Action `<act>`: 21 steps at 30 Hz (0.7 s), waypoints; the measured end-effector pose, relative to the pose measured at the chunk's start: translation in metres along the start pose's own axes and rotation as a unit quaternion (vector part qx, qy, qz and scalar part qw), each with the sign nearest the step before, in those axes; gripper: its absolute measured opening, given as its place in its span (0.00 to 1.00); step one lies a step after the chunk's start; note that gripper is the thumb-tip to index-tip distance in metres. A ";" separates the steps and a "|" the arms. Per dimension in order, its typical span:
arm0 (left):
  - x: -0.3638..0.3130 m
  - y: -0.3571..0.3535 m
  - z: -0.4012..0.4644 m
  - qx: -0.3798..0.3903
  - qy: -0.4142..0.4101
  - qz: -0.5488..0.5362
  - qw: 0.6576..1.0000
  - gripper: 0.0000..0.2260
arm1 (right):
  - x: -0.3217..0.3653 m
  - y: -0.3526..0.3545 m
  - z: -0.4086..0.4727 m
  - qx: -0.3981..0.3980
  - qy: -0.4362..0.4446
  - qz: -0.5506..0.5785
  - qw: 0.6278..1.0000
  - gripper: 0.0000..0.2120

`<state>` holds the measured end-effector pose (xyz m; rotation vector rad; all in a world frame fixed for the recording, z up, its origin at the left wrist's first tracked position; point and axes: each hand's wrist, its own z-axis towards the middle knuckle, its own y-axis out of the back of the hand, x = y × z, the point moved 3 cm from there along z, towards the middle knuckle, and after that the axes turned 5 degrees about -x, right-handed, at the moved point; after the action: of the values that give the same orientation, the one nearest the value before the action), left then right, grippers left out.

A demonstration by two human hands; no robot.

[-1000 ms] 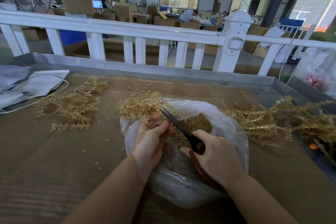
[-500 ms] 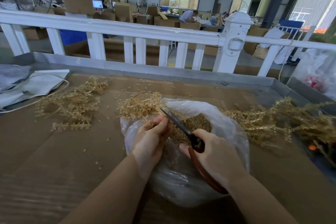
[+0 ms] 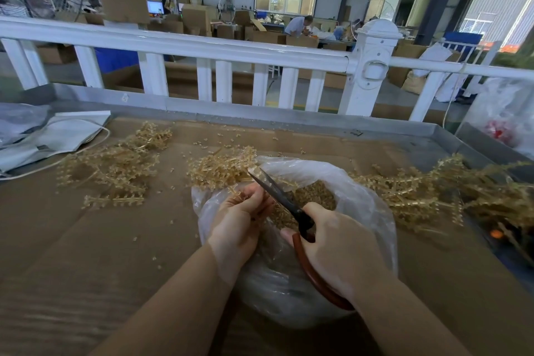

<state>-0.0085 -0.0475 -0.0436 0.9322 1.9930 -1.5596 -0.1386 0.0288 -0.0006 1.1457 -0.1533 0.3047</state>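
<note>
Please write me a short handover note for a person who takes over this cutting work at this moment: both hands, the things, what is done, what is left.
Hands: the left hand pinches a golden plastic strip over the clear bag. The right hand grips the red-handled scissors, blades at the strip, beside the left thumb.
Done: a heap of cut pieces lies in the bag.
Left: probably finish this strip, then the branched golden runners on the cardboard: left pile, middle pile, right pile. Which piles are already trimmed, I cannot tell.
</note>
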 end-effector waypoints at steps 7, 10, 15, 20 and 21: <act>-0.001 0.002 0.000 -0.012 0.024 -0.021 0.999 0.07 | 0.004 0.001 0.001 0.000 0.028 -0.022 0.999 0.13; -0.001 0.001 0.001 -0.016 0.028 -0.013 0.999 0.07 | 0.006 0.001 0.001 -0.010 0.035 -0.032 0.999 0.13; 0.000 0.000 0.000 0.001 0.026 -0.002 1.000 0.08 | 0.010 -0.004 0.002 -0.018 0.035 -0.016 0.999 0.15; -0.001 -0.001 -0.004 0.021 0.035 -0.005 0.999 0.09 | 0.013 -0.009 0.003 -0.017 0.026 -0.003 1.000 0.15; -0.001 -0.001 -0.004 0.023 0.036 -0.005 0.999 0.09 | 0.013 -0.010 0.002 -0.017 0.025 -0.007 1.000 0.16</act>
<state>-0.0081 -0.0439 -0.0408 1.0105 2.0209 -1.6043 -0.1230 0.0249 -0.0046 1.1049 -0.1051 0.3177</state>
